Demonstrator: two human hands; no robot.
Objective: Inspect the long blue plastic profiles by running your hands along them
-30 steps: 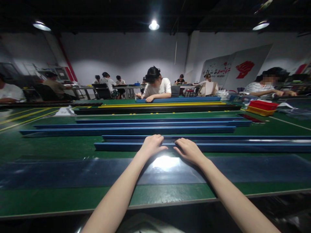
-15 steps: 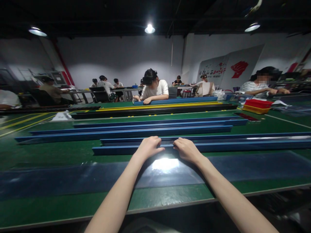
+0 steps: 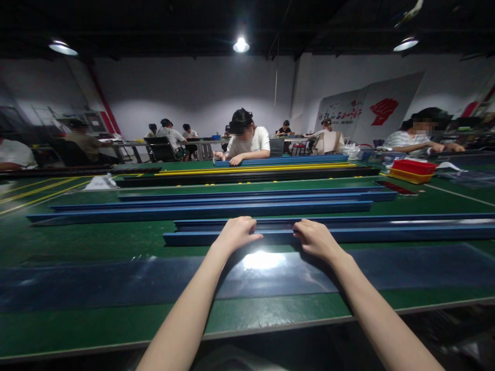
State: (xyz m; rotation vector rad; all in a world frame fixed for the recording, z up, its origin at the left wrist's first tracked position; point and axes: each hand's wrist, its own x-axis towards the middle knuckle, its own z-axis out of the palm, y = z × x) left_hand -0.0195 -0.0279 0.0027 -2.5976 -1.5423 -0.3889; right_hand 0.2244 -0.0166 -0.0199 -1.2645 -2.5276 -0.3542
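Observation:
A long blue channel rail [image 3: 386,232] lies across the green table [image 3: 96,239], running off to the right. My left hand [image 3: 235,233] curls its fingers over the rail's near wall close to its left part. My right hand [image 3: 315,238] grips the same rail a hand's width further right, fingers hooked over the edge. A dark glossy plastic strip [image 3: 116,281] lies on the table just under my wrists, with lamp glare between my hands.
Three more long blue rails [image 3: 201,208] lie side by side behind the held one. Beyond them are black and yellow rails [image 3: 247,172], a red tray [image 3: 413,167] at the right, and several seated people at work at far tables.
My right hand has slid to the right along the rail, widening the gap between my hands. The rail's left end has shifted a little rightward. My left hand has stayed in place.

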